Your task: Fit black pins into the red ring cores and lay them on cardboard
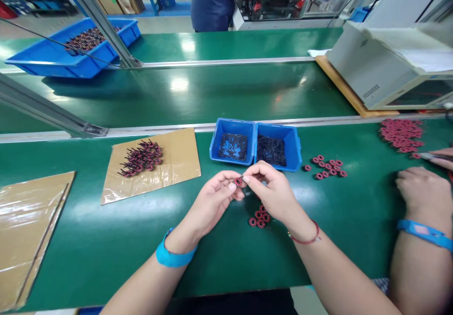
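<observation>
In front of the blue bins, my left hand (220, 195) pinches a small red-and-black toothed ring (238, 182), which looks like a motor stator core. My right hand (269, 188) meets it from the right, thumb and forefinger closed on a thin black piece (242, 178) at the ring's upper edge. How far that piece sits in the ring is too small to tell. Beneath my right hand lies a small group of similar rings (259, 217). Thin black pieces fill the right blue bin (299, 147) and lie more sparsely in the left blue bin (213, 147).
On a cardboard sheet (177, 164) sits a pile of rings with black pins (143, 157). Loose rings (329, 167) and a larger red pile (401, 134) lie right, near a co-worker's hand (423, 190). A metal rail (159, 130) crosses behind the bins; a grey machine (389, 69) stands back right.
</observation>
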Demonstrator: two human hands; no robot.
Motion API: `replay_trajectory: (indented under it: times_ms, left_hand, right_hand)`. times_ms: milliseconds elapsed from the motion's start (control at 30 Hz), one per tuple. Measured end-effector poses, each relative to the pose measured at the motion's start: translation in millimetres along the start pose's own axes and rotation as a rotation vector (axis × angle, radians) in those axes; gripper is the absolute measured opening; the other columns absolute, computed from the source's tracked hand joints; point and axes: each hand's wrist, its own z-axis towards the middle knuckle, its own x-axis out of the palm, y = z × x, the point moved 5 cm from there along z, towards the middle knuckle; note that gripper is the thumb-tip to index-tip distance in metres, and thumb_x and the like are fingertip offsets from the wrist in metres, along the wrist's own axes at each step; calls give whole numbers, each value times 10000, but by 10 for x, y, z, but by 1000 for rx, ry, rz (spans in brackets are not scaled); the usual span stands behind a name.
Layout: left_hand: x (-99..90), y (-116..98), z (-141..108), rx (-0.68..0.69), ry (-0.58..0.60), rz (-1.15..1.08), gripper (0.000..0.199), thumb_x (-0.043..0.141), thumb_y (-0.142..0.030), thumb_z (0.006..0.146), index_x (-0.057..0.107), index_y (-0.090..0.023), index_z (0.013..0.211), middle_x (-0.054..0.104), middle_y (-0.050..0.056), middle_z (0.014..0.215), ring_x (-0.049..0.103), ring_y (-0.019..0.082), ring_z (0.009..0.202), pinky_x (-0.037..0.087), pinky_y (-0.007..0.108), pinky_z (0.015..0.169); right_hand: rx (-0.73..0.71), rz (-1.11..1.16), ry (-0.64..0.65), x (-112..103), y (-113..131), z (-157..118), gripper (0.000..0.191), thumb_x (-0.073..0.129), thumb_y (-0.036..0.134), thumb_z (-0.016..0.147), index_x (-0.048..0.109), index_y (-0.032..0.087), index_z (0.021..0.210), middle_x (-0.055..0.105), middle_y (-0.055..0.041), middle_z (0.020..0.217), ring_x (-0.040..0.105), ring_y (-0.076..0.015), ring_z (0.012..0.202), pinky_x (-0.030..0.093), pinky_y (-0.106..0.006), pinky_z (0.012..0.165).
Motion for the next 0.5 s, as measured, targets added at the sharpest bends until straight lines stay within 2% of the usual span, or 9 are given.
replay_trajectory:
  times_ms: [100, 167, 233, 367, 433, 500]
  left_hand:
    - [14, 1, -3, -24, 43, -31, 147, 720, -218, 856, 669, -137, 968, 709, 49, 855, 627, 98, 667, 487, 228, 673]
    - [21, 8, -6, -49, 78, -65, 139, 711, -240, 865, 655, -143, 948, 710, 51, 829, 633, 102, 648, 480, 221, 649]
    - [36, 18, -13, -80, 118, -91, 150, 711, -270, 867, 648, -145, 921, 705, 49, 796, 633, 103, 620, 468, 212, 615]
    - [71, 31, -31, -107, 165, -104, 179, 711, -311, 870, 656, -144, 906, 687, 36, 739, 612, 97, 564, 454, 202, 563]
    - [86, 38, -39, -110, 168, -102, 185, 715, -316, 868, 662, -143, 909, 683, 33, 727, 609, 95, 556, 454, 199, 557]
    - [91, 41, -42, -111, 154, -108, 183, 712, -311, 869, 667, -140, 915, 682, 35, 725, 609, 96, 559, 453, 199, 560]
  right_hand:
    - [-55, 92, -134, -119, 57, -8, 89, 637, 216, 867, 654, 210, 780, 627, 14, 761, 569, -123, 708, 465, -273, 673]
    - [-10, 169, -204, -185, 26, -2, 54, 660, 251, 856, 661, 210, 820, 650, 9, 775, 573, -122, 699, 469, -272, 662]
    - [67, 193, -135, -158, -20, 19, 65, 676, 263, 841, 684, 206, 872, 668, 4, 786, 577, -122, 685, 471, -274, 652]
    - [123, 231, 158, 37, -23, 18, 121, 640, 256, 864, 715, 202, 943, 666, 5, 769, 609, -133, 729, 490, -298, 716]
    - [101, 244, 183, 76, 0, -2, 96, 636, 250, 867, 714, 200, 890, 653, 8, 758, 612, -132, 736, 494, -301, 731]
    - [51, 215, 133, 54, 19, -12, 87, 648, 246, 857, 702, 196, 810, 642, 8, 753, 604, -127, 719, 491, -290, 711]
